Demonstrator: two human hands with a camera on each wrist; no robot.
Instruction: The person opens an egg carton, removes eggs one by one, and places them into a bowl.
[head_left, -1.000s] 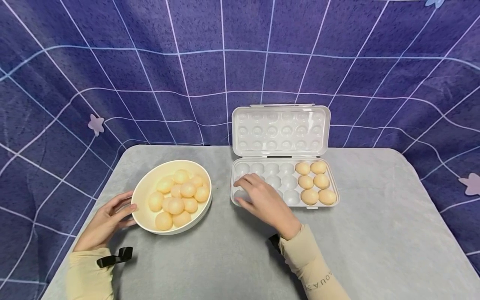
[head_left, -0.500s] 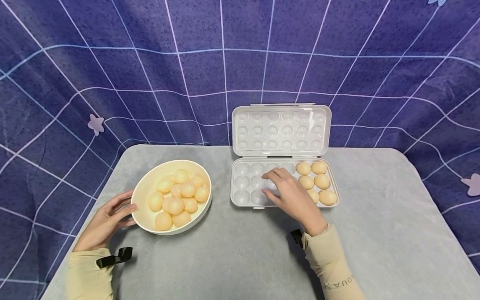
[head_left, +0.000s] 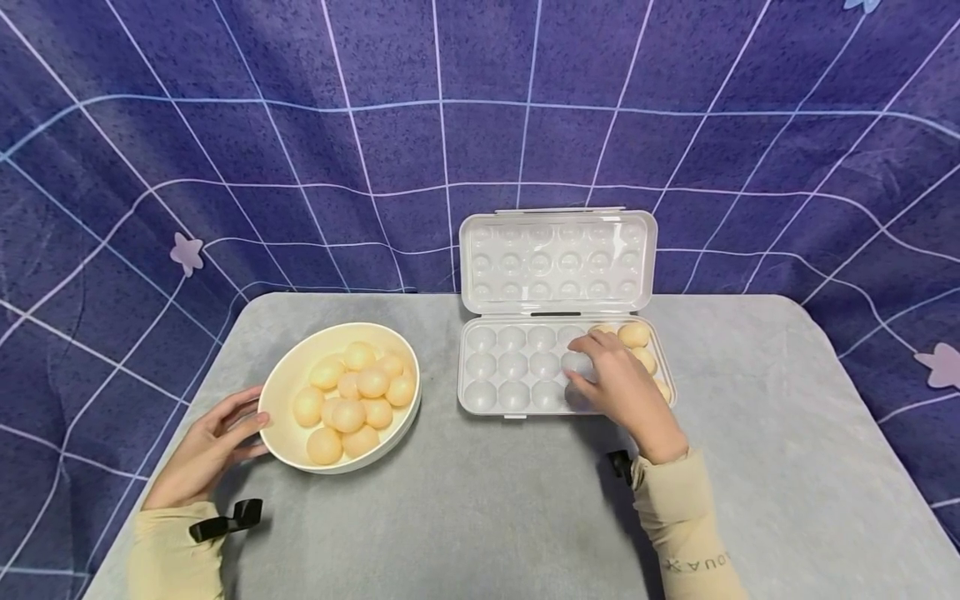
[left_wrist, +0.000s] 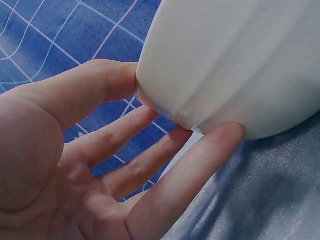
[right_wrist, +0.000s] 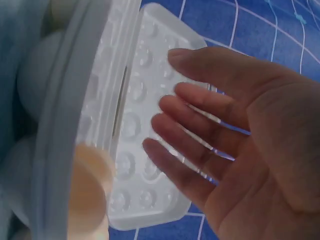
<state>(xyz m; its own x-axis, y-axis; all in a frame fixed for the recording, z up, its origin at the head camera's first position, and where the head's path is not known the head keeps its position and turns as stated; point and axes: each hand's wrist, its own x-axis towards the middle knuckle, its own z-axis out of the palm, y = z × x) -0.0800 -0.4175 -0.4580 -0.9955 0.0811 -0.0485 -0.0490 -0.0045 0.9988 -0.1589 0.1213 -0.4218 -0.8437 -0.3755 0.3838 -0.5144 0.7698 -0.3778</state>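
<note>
My left hand (head_left: 213, 446) holds the left rim of a cream bowl (head_left: 288, 446), thumb at the edge and the other fingers against the outer wall; the left wrist view shows the bowl's outside (left_wrist: 215, 60) and the fingers (left_wrist: 185, 180) spread along it. A heap of beige eggs (head_left: 348, 414) lies in the bowl. My right hand (head_left: 633, 392) hovers over the right part of a clear plastic egg box (head_left: 513, 367), holding nothing, fingers loosely bent. Eggs (head_left: 634, 334) sit in the box's right-hand cups, partly hidden by that hand.
The box's lid (head_left: 555, 262) stands up at the back, near a purple-blue gridded cloth (head_left: 487, 142). Bowl and box rest apart on a grey table (head_left: 450, 500). A black strap mount (head_left: 228, 518) sits on the left wrist.
My right hand has moved rightward across the egg box, from its left cups to the filled right end, uncovering the left cups. My left hand keeps its place on the bowl.
</note>
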